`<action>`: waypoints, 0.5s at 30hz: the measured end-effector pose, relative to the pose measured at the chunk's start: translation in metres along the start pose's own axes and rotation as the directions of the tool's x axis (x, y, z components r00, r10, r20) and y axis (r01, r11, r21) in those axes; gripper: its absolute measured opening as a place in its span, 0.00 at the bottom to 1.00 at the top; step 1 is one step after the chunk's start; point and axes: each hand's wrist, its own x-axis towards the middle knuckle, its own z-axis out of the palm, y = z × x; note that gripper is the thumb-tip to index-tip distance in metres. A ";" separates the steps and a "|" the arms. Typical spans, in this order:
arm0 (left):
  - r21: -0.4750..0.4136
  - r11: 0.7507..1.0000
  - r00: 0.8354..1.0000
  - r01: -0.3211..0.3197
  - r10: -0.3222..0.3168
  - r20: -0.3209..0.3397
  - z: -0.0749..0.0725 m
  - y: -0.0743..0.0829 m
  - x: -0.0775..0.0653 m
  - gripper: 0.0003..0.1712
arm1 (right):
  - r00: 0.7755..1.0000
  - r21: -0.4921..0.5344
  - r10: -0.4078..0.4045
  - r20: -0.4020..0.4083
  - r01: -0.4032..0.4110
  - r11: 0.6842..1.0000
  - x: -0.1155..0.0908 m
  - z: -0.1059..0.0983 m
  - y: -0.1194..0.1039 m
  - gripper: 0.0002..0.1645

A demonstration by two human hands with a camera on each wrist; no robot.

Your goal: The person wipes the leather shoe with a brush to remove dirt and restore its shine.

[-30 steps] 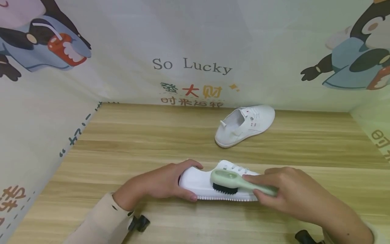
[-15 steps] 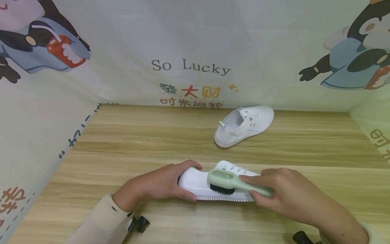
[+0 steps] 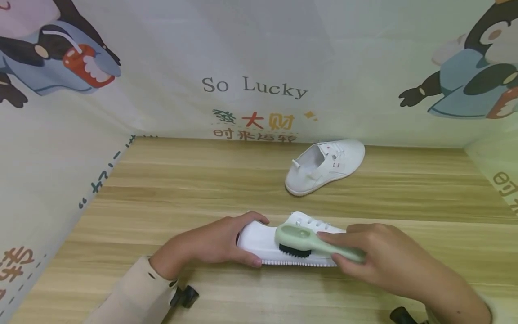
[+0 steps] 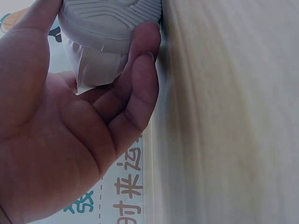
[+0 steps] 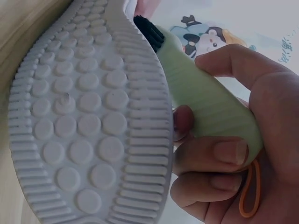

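My left hand (image 3: 220, 240) grips a white lace-up shoe (image 3: 259, 240) by its heel, fingers on the far side and thumb on the near side. The shoe lies tipped on its side, toe to the right; its studded sole (image 5: 88, 121) faces the right wrist camera. My right hand (image 3: 384, 261) holds a pale green brush (image 3: 297, 236) by the handle, its black bristles (image 3: 295, 251) against the shoe's side. An orange loop (image 5: 251, 191) hangs from the handle end. The left wrist view shows the heel (image 4: 100, 65) between the curled fingers.
A second white shoe (image 3: 325, 166) stands farther back on the wood-grain table (image 3: 182, 180), near the back wall. A pale printed sheet (image 3: 259, 54) with penguins and lettering covers the walls. Black straps or mounts (image 3: 185, 297) sit at the wrists.
The brush and right hand have shifted slightly left along the shoe's side since a second ago, then stayed nearly in place. The left hand and both shoes hold their positions.
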 end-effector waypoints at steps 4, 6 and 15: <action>0.000 1.000 1.000 -0.003 0.003 0.001 0.000 0.000 0.000 0.47 | 1.000 -0.015 -0.009 -0.010 0.009 1.000 0.000 0.001 0.000 0.22; 0.001 1.000 1.000 -0.005 0.005 0.000 -0.001 0.000 0.000 0.47 | 1.000 -0.010 -0.001 0.000 0.001 1.000 0.000 -0.001 0.001 0.22; 0.018 1.000 1.000 -0.007 0.007 0.000 -0.002 0.002 -0.001 0.47 | 0.998 0.038 0.033 0.053 -0.035 0.999 -0.004 -0.009 0.005 0.20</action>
